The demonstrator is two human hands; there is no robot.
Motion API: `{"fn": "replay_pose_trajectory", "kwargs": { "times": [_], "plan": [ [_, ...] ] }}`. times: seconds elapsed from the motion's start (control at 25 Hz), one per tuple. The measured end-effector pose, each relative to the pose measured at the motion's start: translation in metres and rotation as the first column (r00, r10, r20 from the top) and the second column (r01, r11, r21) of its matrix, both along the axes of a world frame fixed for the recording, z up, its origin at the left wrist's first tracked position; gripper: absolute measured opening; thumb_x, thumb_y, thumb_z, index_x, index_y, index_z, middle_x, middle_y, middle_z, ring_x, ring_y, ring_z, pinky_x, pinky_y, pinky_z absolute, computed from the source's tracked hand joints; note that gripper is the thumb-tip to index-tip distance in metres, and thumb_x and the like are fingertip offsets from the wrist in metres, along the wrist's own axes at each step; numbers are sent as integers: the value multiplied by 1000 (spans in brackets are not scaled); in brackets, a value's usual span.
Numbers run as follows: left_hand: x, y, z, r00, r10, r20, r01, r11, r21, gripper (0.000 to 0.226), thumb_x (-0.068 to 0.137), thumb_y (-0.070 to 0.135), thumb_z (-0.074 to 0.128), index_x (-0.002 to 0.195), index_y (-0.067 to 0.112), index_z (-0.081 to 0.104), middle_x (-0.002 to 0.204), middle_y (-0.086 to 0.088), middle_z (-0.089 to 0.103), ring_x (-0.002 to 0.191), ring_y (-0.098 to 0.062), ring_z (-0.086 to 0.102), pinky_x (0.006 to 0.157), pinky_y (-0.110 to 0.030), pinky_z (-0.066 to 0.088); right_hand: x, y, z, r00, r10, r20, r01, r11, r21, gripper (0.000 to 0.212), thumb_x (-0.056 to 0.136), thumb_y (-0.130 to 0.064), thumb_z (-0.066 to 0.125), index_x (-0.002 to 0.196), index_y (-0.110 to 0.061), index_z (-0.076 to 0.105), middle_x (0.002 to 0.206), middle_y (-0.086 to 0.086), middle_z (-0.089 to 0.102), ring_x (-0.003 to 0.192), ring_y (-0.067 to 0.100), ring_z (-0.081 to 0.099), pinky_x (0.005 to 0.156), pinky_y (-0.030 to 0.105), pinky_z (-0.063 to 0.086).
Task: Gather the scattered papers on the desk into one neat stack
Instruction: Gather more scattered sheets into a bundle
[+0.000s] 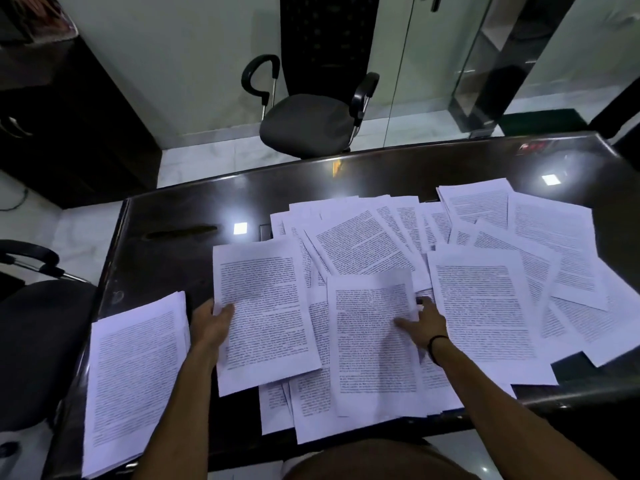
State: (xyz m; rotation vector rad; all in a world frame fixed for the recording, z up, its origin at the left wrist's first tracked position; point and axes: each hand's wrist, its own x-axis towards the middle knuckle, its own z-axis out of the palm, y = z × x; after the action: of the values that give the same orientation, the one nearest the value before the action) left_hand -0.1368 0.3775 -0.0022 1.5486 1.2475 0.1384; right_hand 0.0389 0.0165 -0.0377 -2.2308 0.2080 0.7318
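Observation:
Several printed white sheets lie scattered and overlapping across the middle and right of the dark glossy desk. A gathered stack of papers lies at the desk's near left corner. My left hand pinches the left edge of one sheet, thumb on top. My right hand pinches the right edge of another sheet, which is slightly lifted and curled; a black band circles that wrist.
A black office chair stands beyond the far edge of the desk, and another chair sits at the left. A dark cabinet is at the far left. Some sheets overhang the near edge of the desk.

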Motion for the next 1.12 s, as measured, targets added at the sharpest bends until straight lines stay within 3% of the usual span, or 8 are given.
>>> {"fn": "replay_pose_trajectory", "kwargs": {
  "times": [0.16, 0.32, 0.44, 0.68, 0.76, 0.84, 1.0, 1.12],
  "plan": [
    [-2, 21, 19, 993, -84, -87, 102, 967, 235, 35, 98, 26, 63, 129, 8, 64, 126, -13, 67, 114, -38, 61, 99, -48, 48, 9, -14, 18, 989, 73, -131, -26, 943, 332, 28, 88, -23, 72, 110, -6, 69, 107, 15, 73, 94, 29, 71, 92, 50, 55],
    [16, 32, 27, 967, -253, -20, 249, 930, 269, 26, 97, 20, 65, 119, 8, 69, 113, -11, 71, 105, -34, 66, 91, -46, 54, 10, -7, 45, 982, 167, -91, -108, 882, 458, 28, 93, -22, 66, 118, -9, 67, 112, 8, 73, 100, 24, 71, 90, 40, 57],
    [37, 16, 29, 940, -341, 24, 329, 921, 206, 10, 97, 15, 65, 105, 14, 70, 101, -7, 72, 94, -30, 68, 78, -35, 51, 7, 5, 57, 983, 150, -110, -69, 843, 534, 30, 93, -18, 65, 121, -8, 65, 115, 9, 72, 100, 21, 72, 78, 29, 59],
    [63, 0, 21, 902, -421, 99, 427, 903, -53, 10, 94, 20, 69, 103, 19, 75, 100, -1, 78, 90, -27, 74, 87, -48, 59, -1, 1, 78, 991, 113, -74, -59, 856, 514, 33, 91, -24, 69, 121, -11, 67, 115, 3, 73, 104, 22, 71, 93, 40, 56],
    [72, -11, 28, 862, -492, 123, 505, 855, -121, 9, 93, 17, 71, 100, 16, 77, 95, 1, 79, 87, -23, 75, 81, -38, 59, 4, 5, 103, 967, 255, -24, -223, 884, 411, 30, 91, -29, 69, 115, -12, 68, 110, -2, 73, 101, 19, 71, 86, 30, 56],
    [83, -29, 40, 811, -566, 148, 585, 787, -195, 9, 92, 10, 70, 99, 10, 77, 92, 0, 79, 86, -20, 75, 73, -29, 57, 22, 16, 128, 832, 552, 60, -555, 830, 62, 22, 90, -31, 69, 104, -15, 66, 102, -4, 69, 100, 23, 67, 76, 25, 48],
    [105, -73, 54, 741, -661, 122, 664, 692, -282, 7, 94, 6, 67, 94, 8, 74, 87, -4, 78, 81, -18, 75, 67, -25, 56, 35, 73, 166, 375, 926, -35, -745, 279, -606, 33, 93, -18, 52, 121, -29, 64, 124, 1, 64, 120, 22, 55, 103, 49, 32],
    [118, -115, 57, 732, -667, 139, 673, 676, -299, 13, 96, 7, 62, 97, 6, 74, 90, -10, 77, 83, -22, 71, 74, -31, 57, 18, 92, 161, 132, 988, 81, -673, 149, -725, 35, 93, -10, 50, 118, -28, 66, 122, -1, 66, 124, 23, 52, 112, 61, 13]
  ]
}}
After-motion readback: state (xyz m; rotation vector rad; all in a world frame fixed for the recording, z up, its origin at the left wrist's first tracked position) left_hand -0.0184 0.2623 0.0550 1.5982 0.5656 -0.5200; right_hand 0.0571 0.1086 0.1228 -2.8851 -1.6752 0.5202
